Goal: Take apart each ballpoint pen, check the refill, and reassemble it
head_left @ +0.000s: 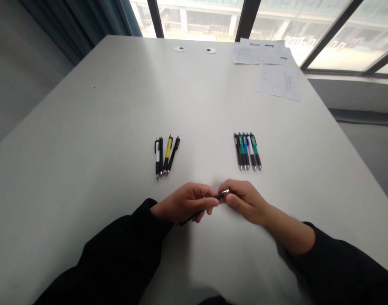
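Both hands meet near the front middle of the white table (86, 140) and hold one black pen (221, 196) between them. My left hand (184, 203) is closed round the pen's barrel, whose rear end sticks out below the fingers. My right hand (244, 201) pinches the silver tip end. Beyond the left hand lies a group of several pens (166, 155), black, white and yellow, side by side. Beyond the right hand lies another row of several pens (247, 151) with green, blue, white and black barrels.
Printed paper sheets (278, 80) lie at the far right of the table near the window. Two small round cable caps (179, 49) sit at the far edge. A dark curtain hangs at the far left.
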`<state>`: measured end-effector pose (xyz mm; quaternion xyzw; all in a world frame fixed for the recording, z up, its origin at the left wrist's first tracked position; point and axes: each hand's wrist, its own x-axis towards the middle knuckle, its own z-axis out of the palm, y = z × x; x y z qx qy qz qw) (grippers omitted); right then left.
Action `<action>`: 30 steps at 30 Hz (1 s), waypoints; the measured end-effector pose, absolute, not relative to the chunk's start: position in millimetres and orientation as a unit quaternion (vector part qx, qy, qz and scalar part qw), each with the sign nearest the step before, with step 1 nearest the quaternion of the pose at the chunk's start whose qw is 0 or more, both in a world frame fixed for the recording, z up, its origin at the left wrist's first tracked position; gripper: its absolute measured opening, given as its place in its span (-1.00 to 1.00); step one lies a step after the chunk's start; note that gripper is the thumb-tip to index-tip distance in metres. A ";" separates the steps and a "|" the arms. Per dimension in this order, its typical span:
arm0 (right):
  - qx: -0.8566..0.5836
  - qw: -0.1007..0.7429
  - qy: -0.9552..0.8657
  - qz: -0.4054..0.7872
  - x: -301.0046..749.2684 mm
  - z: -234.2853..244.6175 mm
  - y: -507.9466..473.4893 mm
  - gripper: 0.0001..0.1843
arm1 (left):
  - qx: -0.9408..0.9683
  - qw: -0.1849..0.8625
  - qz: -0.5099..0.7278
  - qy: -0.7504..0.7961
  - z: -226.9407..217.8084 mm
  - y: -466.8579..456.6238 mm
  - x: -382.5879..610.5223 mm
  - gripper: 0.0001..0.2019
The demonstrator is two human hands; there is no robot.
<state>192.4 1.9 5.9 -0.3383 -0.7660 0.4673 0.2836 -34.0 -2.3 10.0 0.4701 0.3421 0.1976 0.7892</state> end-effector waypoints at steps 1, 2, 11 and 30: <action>-0.345 0.278 -0.765 0.468 192.7 5.7 2.9 -0.61 | 0.489 0.778 0.173 0.354 10.5 -3.3 -33.2 -0.68; -0.350 0.271 -0.766 0.466 192.6 5.7 3.3 -0.61 | 0.503 0.768 0.161 0.362 10.8 -4.1 -32.2 -0.67; -0.379 0.270 -0.773 0.432 189.7 4.8 1.6 -0.50 | 0.485 0.757 0.191 0.395 13.4 -4.4 -26.4 -0.69; -0.364 0.323 -0.639 0.596 192.8 -1.4 1.9 -0.74 | 0.541 0.725 0.187 0.384 14.5 -0.5 -31.8 -0.58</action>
